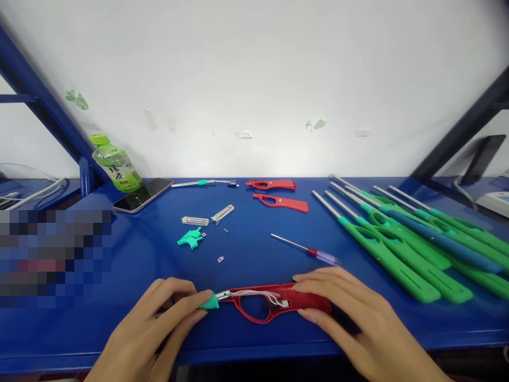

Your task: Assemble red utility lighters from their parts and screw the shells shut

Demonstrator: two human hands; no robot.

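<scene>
Both of my hands are occupied at the lower centre of the frame. My left hand point(159, 321) is closed on a teal collar point(210, 302), pinched between thumb and fingers; a metal tube point(224, 295) emerges to its right. My right hand point(350, 313) grips the wide end of a red handle shell point(304, 300), thumb along the near edge, fingers across the far edge. The tube meets the shell's narrow end. White wires point(254, 292) run inside the shell, above its finger loop.

On the blue surface point(143, 254), a screwdriver point(313, 252) lies right of centre, beyond my right hand. Left of centre are two clear cartridges point(194, 220) and teal plastic pieces point(191, 238). Two further red shells point(281, 203) lie at mid-frame, near the wall point(254, 79). Several green long-necked lighters point(389, 260) are grouped at the right, with a blue one point(445, 239) lying across them. A phone point(143, 194) and a green-capped bottle point(118, 167) stand recorded at the upper left, the phone lying flat, the bottle tilted.
</scene>
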